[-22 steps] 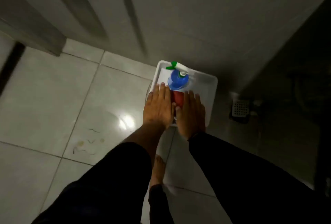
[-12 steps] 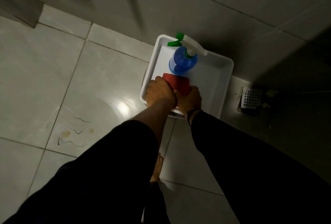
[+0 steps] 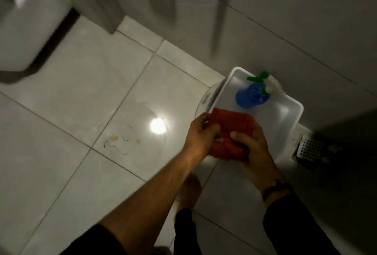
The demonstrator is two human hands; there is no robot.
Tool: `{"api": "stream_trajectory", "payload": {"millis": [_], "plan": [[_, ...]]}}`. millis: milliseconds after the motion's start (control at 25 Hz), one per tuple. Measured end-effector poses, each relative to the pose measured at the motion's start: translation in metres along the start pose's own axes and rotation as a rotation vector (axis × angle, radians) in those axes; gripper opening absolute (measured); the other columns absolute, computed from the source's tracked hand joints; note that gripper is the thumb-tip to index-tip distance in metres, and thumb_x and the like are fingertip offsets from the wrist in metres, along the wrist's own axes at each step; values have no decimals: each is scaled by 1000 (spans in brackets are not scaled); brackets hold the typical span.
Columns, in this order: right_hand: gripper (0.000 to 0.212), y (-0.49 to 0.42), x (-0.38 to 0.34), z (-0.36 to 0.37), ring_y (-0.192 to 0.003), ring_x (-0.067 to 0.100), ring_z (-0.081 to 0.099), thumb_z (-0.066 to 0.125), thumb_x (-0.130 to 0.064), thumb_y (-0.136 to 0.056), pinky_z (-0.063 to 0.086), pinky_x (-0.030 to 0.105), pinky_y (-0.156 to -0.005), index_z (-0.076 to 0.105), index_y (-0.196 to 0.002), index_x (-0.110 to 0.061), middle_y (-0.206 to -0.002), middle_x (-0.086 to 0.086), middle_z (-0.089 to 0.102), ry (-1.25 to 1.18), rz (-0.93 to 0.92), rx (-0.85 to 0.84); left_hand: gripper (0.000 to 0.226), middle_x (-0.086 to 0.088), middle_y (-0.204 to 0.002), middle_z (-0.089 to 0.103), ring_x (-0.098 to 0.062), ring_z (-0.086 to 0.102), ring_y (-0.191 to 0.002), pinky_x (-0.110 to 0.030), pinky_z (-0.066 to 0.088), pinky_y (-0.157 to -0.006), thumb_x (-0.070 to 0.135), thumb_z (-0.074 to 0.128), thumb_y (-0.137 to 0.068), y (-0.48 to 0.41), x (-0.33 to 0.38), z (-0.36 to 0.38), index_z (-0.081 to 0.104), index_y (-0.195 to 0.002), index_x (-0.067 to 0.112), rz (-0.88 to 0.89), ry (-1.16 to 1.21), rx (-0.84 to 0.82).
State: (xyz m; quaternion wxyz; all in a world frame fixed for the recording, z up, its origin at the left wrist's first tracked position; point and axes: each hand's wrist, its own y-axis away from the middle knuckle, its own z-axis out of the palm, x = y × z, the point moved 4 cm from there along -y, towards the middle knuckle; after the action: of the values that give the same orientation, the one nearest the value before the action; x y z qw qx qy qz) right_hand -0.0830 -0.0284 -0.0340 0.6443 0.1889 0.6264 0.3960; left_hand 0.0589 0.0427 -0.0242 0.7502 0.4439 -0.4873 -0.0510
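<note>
Reaches forward and down with 2 arms; grips with left hand [image 3: 199, 134] and right hand [image 3: 253, 146] close together, thumbs on top.

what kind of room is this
Probably a bathroom: a glossy tiled floor, a metal floor drain by the wall, and a white fixture, likely a toilet, at upper left.

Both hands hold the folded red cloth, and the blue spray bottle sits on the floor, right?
No: the head view shows the blue spray bottle sitting inside the white plastic tray. The left hand and right hand do hold the folded red cloth.
</note>
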Motion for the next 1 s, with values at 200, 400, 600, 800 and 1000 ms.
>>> {"api": "stream_trajectory", "payload": {"millis": [200, 400, 600, 800, 1000], "plan": [[61, 21, 61, 99, -120, 36, 76, 81, -24, -87, 69, 43, -85, 62, -145, -14, -134, 18, 76, 161, 307, -418, 39, 7, -110, 74, -13, 74, -99, -15, 59, -71, 30, 61, -84, 40, -47, -117, 68, -123, 28, 32, -40, 137], [26, -30, 194, 199, -96, 35, 80, 62, -19, -108, 69, 47, -77, 70, -130, -10, -110, 16, 82, 501, 287, -397, 64, 1, -140, 66, -22, 68, -123, -34, 57, -93, 54, 65, -95, 37, -184, -271, 50, -153, 34, -110, -204, 527], [35, -143, 278, 260, -96, 36, 71, 52, -24, -110, 61, 60, -89, 60, -141, -10, -118, 13, 70, 991, -253, -218, 86, -9, -177, 30, -34, 30, -162, -55, 30, -126, 66, 42, -101, 7, -336, -391, 22, -171, 22, -320, -696, 678], [83, -207, 382, 278, -167, 41, 12, 44, -32, -92, 14, 56, -135, 23, -169, -9, -179, 15, 22, 1664, -684, -431, 81, -13, -183, 6, -36, 4, -169, -67, 1, -131, 60, 33, -104, -57, -423, -465, 11, -174, 24, -201, -934, 913], [86, -244, 414, 328, -167, 42, 8, 47, -44, -95, 16, 63, -133, 20, -170, -12, -180, 14, 18, 1792, -999, -374, 74, -12, -182, 12, -39, 13, -168, -73, 7, -128, 60, 29, -106, -81, -479, -484, 16, -173, 33, 24, -1048, 1112]]}}
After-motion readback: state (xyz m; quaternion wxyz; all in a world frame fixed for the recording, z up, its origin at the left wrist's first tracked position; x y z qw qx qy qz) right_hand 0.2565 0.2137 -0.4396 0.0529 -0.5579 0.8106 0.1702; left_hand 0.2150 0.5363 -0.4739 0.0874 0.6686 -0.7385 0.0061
